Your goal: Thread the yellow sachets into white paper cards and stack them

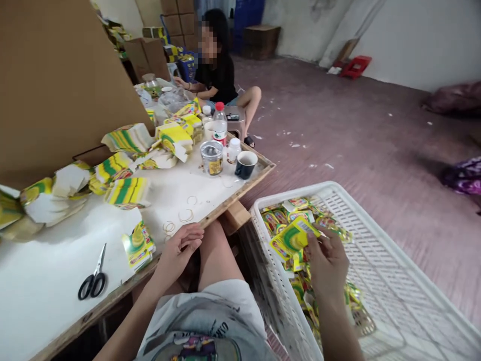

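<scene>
Here, right hand (326,263) holds one sachet (295,234); left hand (182,246) touches one table (48,281).

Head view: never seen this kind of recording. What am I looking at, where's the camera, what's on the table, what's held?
No machine here: a person works with two bare hands. The single camera sits on their head, looking forward and down, so the arms enter from the bottom edge. The right hand pinches a yellow-green packet over a white plastic crate that holds a heap of similar packets. The left hand rests at the edge of the white table, holding nothing, beside loose rubber bands. Also on the table are scissors, packet bundles, a glass jar, a dark mug and a water bottle. A second person sits at the far end.
</scene>
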`<state>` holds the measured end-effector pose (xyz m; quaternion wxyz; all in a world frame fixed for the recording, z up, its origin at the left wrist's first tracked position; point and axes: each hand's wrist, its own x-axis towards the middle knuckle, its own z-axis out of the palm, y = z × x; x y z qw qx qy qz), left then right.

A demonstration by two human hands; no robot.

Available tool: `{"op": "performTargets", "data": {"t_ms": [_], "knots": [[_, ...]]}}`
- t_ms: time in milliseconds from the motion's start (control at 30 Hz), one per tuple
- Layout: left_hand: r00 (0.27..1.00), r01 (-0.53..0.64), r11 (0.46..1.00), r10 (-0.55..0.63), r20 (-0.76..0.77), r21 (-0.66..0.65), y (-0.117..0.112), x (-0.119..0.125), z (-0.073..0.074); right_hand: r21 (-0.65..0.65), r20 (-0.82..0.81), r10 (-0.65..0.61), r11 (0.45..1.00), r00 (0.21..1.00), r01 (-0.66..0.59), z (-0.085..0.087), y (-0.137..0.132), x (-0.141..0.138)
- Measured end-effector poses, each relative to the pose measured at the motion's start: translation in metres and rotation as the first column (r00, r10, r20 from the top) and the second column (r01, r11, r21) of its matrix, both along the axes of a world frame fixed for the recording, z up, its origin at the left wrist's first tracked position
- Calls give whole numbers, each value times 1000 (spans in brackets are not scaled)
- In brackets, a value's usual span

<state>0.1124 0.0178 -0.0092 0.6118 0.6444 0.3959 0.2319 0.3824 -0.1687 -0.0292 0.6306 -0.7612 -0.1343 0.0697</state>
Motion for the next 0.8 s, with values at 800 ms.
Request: {"op": "performTargets", "data": {"t_ms": [800], "knots": [[805, 556, 631, -249, -538, 540, 62, 98, -37, 21, -355, 1, 1000, 935, 7, -118, 3, -108]]}}
